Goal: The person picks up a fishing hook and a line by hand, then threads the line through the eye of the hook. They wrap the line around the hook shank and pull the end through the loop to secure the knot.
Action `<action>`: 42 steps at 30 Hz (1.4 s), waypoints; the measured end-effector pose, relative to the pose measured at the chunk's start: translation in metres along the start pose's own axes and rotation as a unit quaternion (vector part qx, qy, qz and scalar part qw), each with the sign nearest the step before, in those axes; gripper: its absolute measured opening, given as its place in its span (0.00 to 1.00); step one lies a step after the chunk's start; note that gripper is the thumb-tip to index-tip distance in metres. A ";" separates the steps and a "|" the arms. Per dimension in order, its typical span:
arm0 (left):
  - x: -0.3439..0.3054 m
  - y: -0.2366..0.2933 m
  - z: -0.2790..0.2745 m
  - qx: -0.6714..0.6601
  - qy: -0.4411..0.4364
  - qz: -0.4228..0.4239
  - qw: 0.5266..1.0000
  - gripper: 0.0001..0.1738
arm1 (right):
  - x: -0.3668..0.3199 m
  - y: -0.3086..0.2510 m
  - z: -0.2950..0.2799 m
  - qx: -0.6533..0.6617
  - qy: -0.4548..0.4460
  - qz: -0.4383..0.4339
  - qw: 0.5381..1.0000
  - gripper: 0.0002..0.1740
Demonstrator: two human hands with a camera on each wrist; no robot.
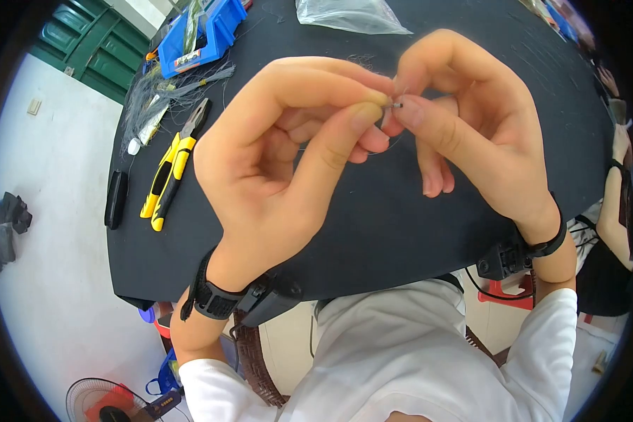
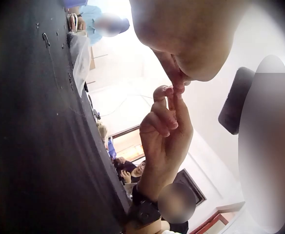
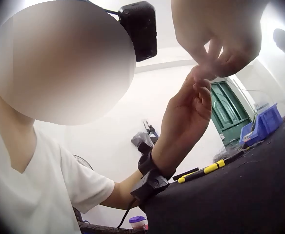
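Both hands are raised above the black table, fingertips meeting. My left hand pinches a tiny thin metal piece between thumb and forefinger. My right hand pinches the same small piece from the other side. A fine thread or wire seems to loop down below the fingertips. In the left wrist view the right hand touches the left hand's fingertips. In the right wrist view the left hand meets the right hand's fingertips. The piece itself is too small to make out.
Yellow-handled pliers lie at the table's left, beside a black flat case. A blue bin and a bundle of grey wires sit at the far left. A clear plastic bag lies at the back. Another person's arm is at the right.
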State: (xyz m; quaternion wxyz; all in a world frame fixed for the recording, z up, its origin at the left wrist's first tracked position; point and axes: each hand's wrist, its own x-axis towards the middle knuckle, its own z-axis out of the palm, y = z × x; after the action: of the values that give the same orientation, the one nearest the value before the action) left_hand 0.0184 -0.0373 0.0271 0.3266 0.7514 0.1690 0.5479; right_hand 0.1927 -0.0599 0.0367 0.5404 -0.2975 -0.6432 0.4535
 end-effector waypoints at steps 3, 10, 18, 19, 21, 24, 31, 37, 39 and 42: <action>0.000 0.000 -0.001 0.021 -0.007 0.008 1.000 0.05 | 0.000 -0.003 0.002 -0.017 -0.003 -0.020 1.000 0.05; -0.001 -0.002 0.000 0.008 0.004 0.003 1.000 0.05 | 0.004 0.008 -0.014 -0.048 -0.050 -0.094 0.993 0.10; -0.001 -0.005 -0.001 0.034 0.002 0.011 0.999 0.07 | 0.006 0.013 -0.012 -0.147 -0.027 -0.160 0.976 0.09; 0.000 -0.006 -0.001 0.042 0.002 0.012 0.999 0.07 | 0.006 0.019 -0.013 -0.149 -0.023 -0.178 0.972 0.09; 0.000 -0.008 -0.001 0.044 0.005 0.016 0.999 0.08 | 0.006 0.017 -0.013 -0.173 -0.021 -0.178 0.969 0.08; 0.000 -0.009 0.001 0.026 0.026 -0.006 0.999 0.10 | 0.007 0.003 -0.012 -0.209 -0.018 -0.133 0.969 0.07; -0.001 -0.002 0.001 0.017 0.031 -0.113 0.993 0.14 | 0.006 0.005 -0.015 -0.199 0.023 -0.088 0.976 0.06; -0.001 -0.004 0.009 0.005 0.033 -0.098 0.995 0.14 | 0.005 0.011 -0.014 -0.194 0.027 -0.078 0.977 0.06; -0.001 -0.004 0.008 0.002 0.025 -0.097 0.995 0.13 | 0.005 0.011 -0.014 -0.196 0.022 -0.072 0.978 0.06; -0.002 -0.005 0.005 -0.006 0.007 -0.095 0.995 0.12 | 0.005 0.010 -0.013 -0.199 0.021 -0.056 0.978 0.06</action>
State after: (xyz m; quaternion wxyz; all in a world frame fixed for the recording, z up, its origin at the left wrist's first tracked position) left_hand 0.0227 -0.0357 0.0216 0.3806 0.7259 0.2389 0.5207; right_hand 0.2030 -0.0477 0.0298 0.5085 -0.3719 -0.7245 0.2795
